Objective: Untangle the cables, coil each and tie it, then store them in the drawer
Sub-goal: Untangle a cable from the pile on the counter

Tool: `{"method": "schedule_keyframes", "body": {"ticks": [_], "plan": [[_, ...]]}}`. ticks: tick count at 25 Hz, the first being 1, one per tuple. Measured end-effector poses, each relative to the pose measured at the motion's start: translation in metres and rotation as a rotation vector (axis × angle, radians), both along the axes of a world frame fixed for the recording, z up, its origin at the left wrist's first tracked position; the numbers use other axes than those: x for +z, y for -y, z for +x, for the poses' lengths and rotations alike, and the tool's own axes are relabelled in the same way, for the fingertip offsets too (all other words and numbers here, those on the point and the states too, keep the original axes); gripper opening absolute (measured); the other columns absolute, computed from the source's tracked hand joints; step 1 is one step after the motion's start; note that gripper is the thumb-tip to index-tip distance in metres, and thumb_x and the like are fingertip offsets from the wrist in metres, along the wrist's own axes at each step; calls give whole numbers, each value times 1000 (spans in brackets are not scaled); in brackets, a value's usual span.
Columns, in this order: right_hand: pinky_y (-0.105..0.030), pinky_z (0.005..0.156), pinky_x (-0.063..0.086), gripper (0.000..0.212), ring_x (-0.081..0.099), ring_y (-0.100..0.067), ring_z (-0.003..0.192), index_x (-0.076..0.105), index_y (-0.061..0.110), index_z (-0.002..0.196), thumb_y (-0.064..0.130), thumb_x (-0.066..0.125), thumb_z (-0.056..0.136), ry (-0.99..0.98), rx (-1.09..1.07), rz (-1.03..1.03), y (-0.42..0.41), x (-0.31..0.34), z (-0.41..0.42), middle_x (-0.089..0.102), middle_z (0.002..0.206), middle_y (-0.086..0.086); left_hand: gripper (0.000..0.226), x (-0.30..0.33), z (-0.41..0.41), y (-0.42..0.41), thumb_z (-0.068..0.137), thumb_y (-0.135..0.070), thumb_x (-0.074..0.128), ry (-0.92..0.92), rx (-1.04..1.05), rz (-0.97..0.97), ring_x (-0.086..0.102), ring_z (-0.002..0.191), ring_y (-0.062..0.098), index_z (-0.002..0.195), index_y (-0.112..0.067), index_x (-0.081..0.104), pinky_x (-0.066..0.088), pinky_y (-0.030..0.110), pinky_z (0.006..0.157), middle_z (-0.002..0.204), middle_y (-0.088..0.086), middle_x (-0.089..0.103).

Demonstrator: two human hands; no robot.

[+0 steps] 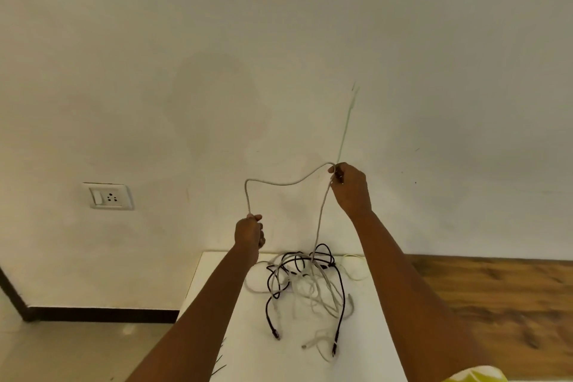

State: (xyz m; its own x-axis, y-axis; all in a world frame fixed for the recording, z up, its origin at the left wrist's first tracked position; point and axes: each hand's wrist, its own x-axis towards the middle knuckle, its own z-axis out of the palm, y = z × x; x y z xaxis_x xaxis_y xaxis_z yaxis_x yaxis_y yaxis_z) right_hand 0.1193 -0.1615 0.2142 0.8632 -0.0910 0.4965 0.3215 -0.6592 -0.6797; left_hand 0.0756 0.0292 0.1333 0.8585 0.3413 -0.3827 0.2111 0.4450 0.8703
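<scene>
A tangle of cables [305,285], black and whitish ones mixed, lies on a white table top [245,344]. One grey cable [279,183] is lifted out of the heap. My left hand [249,231] is closed around one part of it, above the table's far left corner. My right hand [350,186] is raised higher and pinches the same cable at its top bend. From there the cable drops straight down into the pile. Black plug ends [275,333] lie toward the near side. No drawer is in view.
A white wall stands right behind the table, with a switch and socket plate [108,196] at the left. A wooden surface [502,298] adjoins the table on the right. Grey floor with a dark skirting [102,313] lies to the left. Something yellow [477,375] shows at the bottom right.
</scene>
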Motion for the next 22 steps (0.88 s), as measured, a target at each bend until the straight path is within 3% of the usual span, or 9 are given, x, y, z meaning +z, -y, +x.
{"method": "schedule_keyframes", "body": {"ticks": [2,4,7,9,10,13,15,18,22], "plan": [[-24,74,44,22,63,-24,88,65,5,102,-1,49,89,95,-47,27,-1,0,-4,66,95,-12,19,-15,0,7,94,-7,42,-63,-75,86,24,38,10,76,-9,49,19,15,36,60,2,31],[-29,72,48,23,64,-27,85,66,5,99,-4,49,86,-45,14,33,-2,3,-2,62,85,-9,17,-24,0,18,85,0,53,-87,-174,236,23,45,12,71,-8,50,19,17,39,60,4,32],[-34,74,52,24,63,-27,76,67,5,97,-4,49,84,-128,93,53,-5,8,-4,60,77,-5,27,-30,1,39,76,-10,77,-89,-349,393,43,53,16,94,-9,56,35,23,46,73,7,50],[-35,75,53,24,63,-27,74,67,5,98,-3,51,84,-88,133,113,-9,13,-6,58,73,-4,47,-31,5,53,70,-25,83,-59,-480,534,62,84,23,108,-8,60,50,31,71,94,8,61],[-36,76,53,23,63,-29,75,67,5,98,-3,52,84,-83,156,135,-11,14,-6,58,72,-3,48,-33,8,60,70,-30,82,-35,-528,612,62,97,25,109,-8,63,48,31,81,99,7,61],[-36,75,56,20,64,-28,75,66,1,101,-4,54,85,-131,235,199,-14,12,-7,59,73,-6,28,-32,13,72,82,-37,70,9,-569,827,57,81,19,89,-10,69,43,23,72,83,6,62],[-30,74,57,21,63,-24,75,63,-3,107,-4,56,87,-189,291,306,-12,3,-8,61,79,-11,28,-32,15,71,88,-35,63,-7,-535,889,54,74,14,90,-10,73,39,18,60,80,4,66],[-34,82,56,23,62,-23,79,62,0,108,-3,57,86,-302,291,357,-6,-27,-13,63,87,-13,24,-36,15,64,88,-30,64,25,-500,731,57,67,6,94,-10,75,37,13,54,69,-7,65],[-29,75,51,18,61,-22,77,65,2,96,-3,63,79,-377,155,245,-8,-89,-27,64,83,-9,26,-28,18,59,88,-25,65,65,-451,570,43,43,4,95,-2,72,33,13,43,66,2,64]]}}
